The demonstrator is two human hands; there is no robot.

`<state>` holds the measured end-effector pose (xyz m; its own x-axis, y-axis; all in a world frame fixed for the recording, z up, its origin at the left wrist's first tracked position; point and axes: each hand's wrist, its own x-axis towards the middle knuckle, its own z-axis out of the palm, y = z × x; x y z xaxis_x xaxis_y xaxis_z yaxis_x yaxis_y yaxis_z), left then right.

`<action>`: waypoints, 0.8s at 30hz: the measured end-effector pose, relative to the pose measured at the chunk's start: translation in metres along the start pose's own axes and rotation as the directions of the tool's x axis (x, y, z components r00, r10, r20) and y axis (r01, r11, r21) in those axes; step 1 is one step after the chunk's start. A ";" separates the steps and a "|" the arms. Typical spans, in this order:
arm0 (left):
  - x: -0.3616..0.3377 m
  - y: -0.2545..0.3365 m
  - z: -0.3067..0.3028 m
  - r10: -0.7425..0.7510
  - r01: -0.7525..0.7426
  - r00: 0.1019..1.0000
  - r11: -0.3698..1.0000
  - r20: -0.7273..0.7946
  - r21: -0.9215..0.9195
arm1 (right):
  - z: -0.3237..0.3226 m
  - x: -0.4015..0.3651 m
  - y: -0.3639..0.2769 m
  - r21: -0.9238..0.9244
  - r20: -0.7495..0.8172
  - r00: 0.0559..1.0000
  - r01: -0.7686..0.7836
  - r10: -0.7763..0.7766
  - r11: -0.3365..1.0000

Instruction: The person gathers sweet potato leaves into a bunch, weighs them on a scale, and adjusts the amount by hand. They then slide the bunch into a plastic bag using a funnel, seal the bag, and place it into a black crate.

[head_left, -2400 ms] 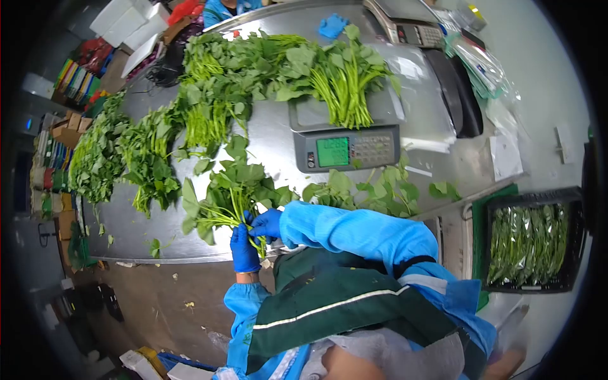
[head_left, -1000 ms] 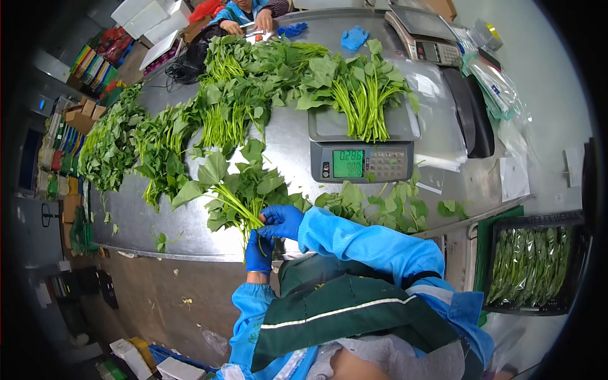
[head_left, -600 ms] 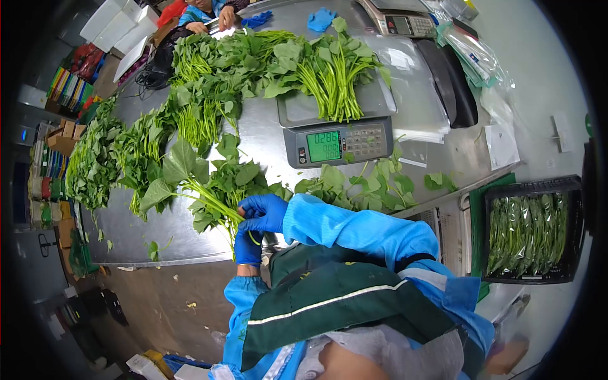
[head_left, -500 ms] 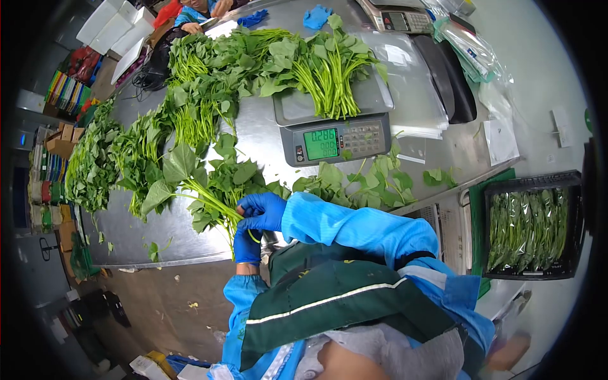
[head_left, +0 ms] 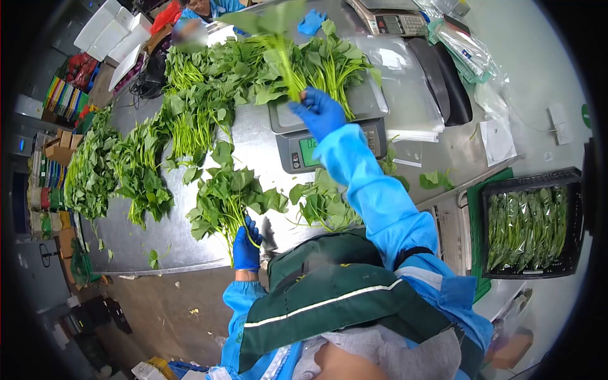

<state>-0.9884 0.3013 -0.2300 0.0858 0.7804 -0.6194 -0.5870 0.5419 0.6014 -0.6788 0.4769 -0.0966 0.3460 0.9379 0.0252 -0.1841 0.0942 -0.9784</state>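
My right hand [head_left: 322,114], in a blue glove, grips a small bunch of leafy stems [head_left: 284,60], blurred by motion, above the scale's pan. On the scale [head_left: 306,152] lies a pile of greens [head_left: 335,73]; its green display is partly hidden by my right arm. Near the table's front edge my gloved left hand [head_left: 247,246] is closed around the stems of another leafy bunch [head_left: 225,196]. Loose leaves [head_left: 326,202] lie between that bunch and the scale.
More bunches of greens [head_left: 88,168] cover the left and back of the metal table [head_left: 190,250]. Clear plastic bags [head_left: 411,95] lie right of the scale. A black crate [head_left: 529,228] holds packed greens at the right. A co-worker's sleeve [head_left: 225,7] shows at the back.
My right hand has moved from beside my left hand up over the scale, carrying a few stems. My left hand has stayed low with its bunch. The co-worker's hands have shifted.
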 end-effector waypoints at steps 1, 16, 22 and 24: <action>-0.004 0.003 0.008 0.012 -0.010 0.998 1.000 0.069 -0.030 | -0.011 0.016 0.010 -0.284 -0.070 0.997 0.019 -0.040 0.959; 0.009 0.077 0.220 0.279 -0.406 0.902 0.807 0.329 0.429 | -0.063 0.032 0.034 -0.688 -0.092 0.991 0.008 -0.097 0.726; 0.054 0.075 0.308 0.510 -0.617 0.786 0.674 0.348 0.407 | -0.085 -0.013 0.024 -0.497 -0.140 0.984 0.026 -0.110 0.867; 0.070 0.071 0.341 0.546 -0.657 0.752 0.671 0.369 0.345 | -0.101 -0.027 0.038 -0.428 -0.148 0.975 0.086 -0.164 0.899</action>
<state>-0.7494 0.5013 -0.0586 0.0410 0.9979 0.0492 -0.1722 -0.0414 0.9842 -0.6018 0.4216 -0.1558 0.5043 0.8495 0.1550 0.2584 0.0228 -0.9658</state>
